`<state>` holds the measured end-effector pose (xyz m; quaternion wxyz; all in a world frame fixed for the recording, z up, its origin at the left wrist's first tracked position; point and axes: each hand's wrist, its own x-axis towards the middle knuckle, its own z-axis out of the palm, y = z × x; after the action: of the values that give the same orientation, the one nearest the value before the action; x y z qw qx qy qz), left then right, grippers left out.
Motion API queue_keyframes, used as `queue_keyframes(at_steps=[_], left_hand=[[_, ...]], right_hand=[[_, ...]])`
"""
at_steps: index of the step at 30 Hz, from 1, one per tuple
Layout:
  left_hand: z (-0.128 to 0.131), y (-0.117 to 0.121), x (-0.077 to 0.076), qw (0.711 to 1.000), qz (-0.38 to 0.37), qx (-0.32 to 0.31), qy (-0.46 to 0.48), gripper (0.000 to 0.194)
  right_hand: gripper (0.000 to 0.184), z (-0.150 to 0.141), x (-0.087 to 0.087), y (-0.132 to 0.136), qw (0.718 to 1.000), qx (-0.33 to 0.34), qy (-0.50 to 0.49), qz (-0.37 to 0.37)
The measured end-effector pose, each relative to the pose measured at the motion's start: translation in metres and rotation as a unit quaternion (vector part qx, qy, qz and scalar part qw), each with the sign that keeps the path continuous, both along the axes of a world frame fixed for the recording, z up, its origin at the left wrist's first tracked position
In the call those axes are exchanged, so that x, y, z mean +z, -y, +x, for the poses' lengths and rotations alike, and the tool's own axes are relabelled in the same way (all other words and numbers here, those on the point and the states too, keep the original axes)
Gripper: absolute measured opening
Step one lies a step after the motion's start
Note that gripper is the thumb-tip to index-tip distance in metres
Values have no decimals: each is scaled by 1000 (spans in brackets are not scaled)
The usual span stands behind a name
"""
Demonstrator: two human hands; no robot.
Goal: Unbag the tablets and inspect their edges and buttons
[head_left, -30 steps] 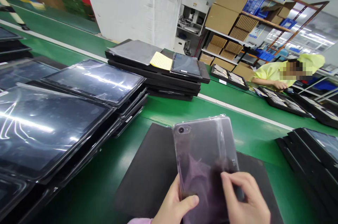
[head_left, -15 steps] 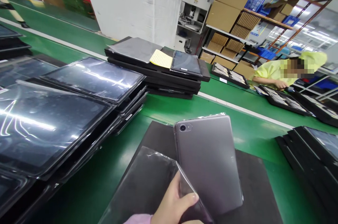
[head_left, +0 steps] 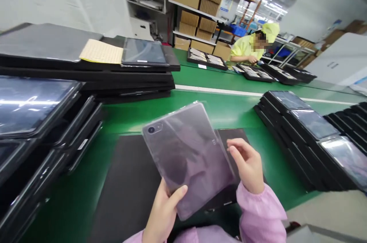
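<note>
Holding a tablet (head_left: 172, 159) in clear film (head_left: 197, 132) at its 7 o'clock edge with the left hand (head_left: 163, 208), fingers closed, above a black pad (head_left: 126, 182) on the green counter (head_left: 132, 117). At 3 o'clock, curling the right hand (head_left: 249, 166) narrowly — cannot tell if pinching film. Could slip or tilt — from slick film and one-sided support.

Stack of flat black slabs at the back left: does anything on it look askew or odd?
Only slightly: the pale yellow patterned sheet lies at a slant, overlapping the large grey sheet beside the dark glossy tablet. It looks casually laid down. No spill or plain damage shows.
</note>
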<state>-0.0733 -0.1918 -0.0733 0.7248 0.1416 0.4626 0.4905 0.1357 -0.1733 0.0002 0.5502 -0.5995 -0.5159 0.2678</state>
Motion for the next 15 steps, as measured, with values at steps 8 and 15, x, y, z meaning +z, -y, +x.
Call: queue_keyframes(at_steps=[8, 15], left_hand=[[2, -5, 19, 995, -9, 14, -102, 66], [-7, -4, 30, 985, -27, 33, -165, 66]], right_hand=[[36, -11, -33, 29, 985, 2, -105, -138], [57, 25, -17, 51, 970, -129, -176, -112]])
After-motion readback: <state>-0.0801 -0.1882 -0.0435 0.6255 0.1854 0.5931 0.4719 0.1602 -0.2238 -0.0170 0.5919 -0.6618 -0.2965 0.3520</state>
